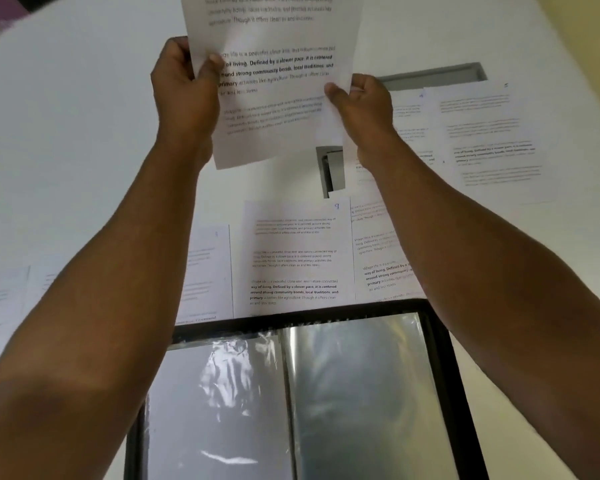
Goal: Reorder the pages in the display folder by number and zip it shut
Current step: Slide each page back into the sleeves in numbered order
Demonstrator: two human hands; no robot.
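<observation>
I hold one printed page (274, 77) up in the air over the table, its top cut off by the frame. My left hand (184, 84) grips its left edge with the thumb on the front. My right hand (357, 102) pinches its right edge. Below, the black display folder (444, 358) lies open near me, its clear plastic sleeves (354, 393) shiny and without pages. Several loose printed pages lie on the table beyond the folder; the middle one (293, 258) carries a handwritten 9 at its top right corner.
The white table (84, 133) has a grey slot (433, 76) at the far right and a small grey opening (331, 168) in the middle. More pages lie at the right (489, 140) and at the left (208, 271).
</observation>
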